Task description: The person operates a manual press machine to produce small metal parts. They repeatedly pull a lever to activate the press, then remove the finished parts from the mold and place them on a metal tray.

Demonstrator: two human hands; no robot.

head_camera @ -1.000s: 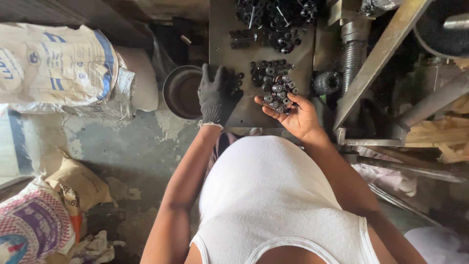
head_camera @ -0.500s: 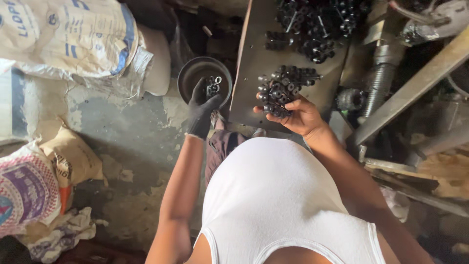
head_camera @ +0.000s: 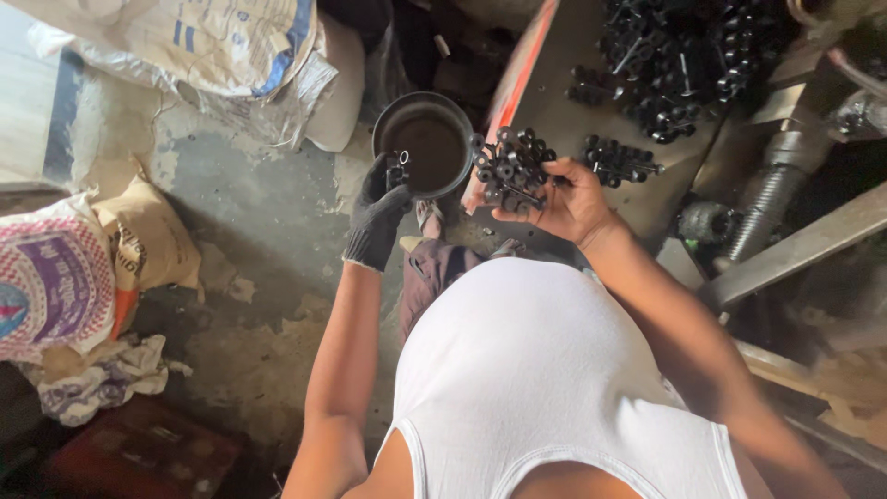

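The gloved left hand [head_camera: 377,214] pinches a few small black metal parts [head_camera: 398,172] at the near-left rim of the dark round pan [head_camera: 383,125], while the bare right hand [head_camera: 564,201] cups a heaped pile of parts [head_camera: 510,166] (loosely stacked), which could spill to the floor [head_camera: 249,231] if that palm tilts.

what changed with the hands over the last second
The gloved left hand left the metal work plate, where it lay among the small black parts, and moved left to the rim of the round dark pan, now pinching a few parts there. The bare right hand stayed at the plate, cupping a pile of black parts.
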